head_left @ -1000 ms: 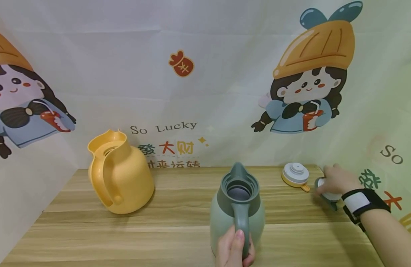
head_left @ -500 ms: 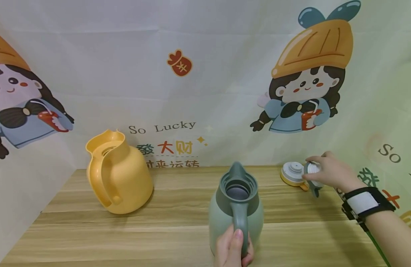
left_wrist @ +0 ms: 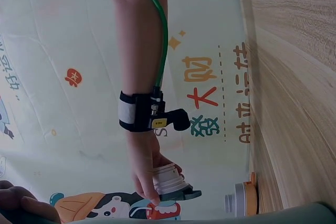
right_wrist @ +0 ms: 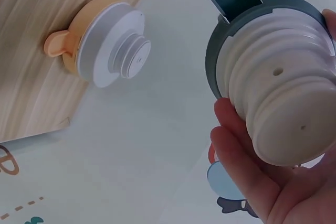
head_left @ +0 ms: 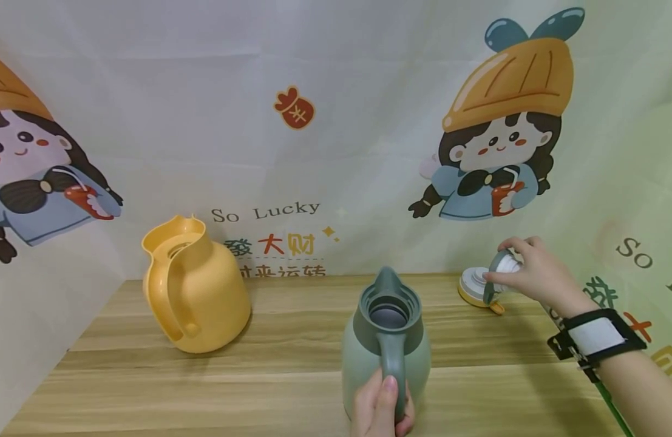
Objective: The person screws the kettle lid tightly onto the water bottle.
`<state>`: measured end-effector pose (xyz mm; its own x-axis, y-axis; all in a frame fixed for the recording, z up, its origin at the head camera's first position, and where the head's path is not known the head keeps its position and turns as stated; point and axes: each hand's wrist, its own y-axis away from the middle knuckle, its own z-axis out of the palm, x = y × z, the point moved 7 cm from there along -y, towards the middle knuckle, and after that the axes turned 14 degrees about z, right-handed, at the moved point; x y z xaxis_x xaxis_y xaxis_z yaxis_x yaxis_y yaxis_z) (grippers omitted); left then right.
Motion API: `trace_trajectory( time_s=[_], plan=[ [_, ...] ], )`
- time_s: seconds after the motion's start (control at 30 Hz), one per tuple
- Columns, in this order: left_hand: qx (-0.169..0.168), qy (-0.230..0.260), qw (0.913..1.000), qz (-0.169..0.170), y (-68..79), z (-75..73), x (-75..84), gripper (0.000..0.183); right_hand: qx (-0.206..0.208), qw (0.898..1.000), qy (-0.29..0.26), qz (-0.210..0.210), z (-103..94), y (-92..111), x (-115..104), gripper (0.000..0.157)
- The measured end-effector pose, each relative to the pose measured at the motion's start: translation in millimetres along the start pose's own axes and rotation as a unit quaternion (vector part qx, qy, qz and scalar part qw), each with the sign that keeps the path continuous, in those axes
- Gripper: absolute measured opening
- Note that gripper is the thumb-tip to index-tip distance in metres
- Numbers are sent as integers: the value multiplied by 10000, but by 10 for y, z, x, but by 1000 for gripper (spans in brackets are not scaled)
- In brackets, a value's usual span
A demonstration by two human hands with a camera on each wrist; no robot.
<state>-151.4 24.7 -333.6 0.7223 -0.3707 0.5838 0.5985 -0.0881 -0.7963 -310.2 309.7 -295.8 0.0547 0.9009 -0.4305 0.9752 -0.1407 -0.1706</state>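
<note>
A green thermos jug stands on the table with its mouth uncovered. My left hand grips its dark green handle. Off to the right, my right hand holds a green-rimmed lid above the table, tilted on its side. In the right wrist view, the white threaded underside of this green lid faces the camera and its lever sticks out. A yellow-rimmed lid lies upside down on the table, close to the held lid and partly hidden behind it.
A yellow thermos jug, its top uncovered, stands at the left of the wooden table. A printed cloth hangs behind the table and along its sides.
My right hand has lifted the green lid off the table's right end, moved it left and turned it on its side. The left hand stays on the jug's handle.
</note>
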Motion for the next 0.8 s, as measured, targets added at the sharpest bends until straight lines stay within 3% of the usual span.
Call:
trace_trajectory(
  time_s=[0.5, 0.8],
  plan=[
    [23, 21, 9999, 98, 2, 1, -4, 33, 566, 9920, -1083, 326, -75, 21, 29, 69],
    [52, -40, 10000, -46, 14, -2, -6, 33, 848, 9848, -1469, 382, -93, 50, 4, 57]
  ],
)
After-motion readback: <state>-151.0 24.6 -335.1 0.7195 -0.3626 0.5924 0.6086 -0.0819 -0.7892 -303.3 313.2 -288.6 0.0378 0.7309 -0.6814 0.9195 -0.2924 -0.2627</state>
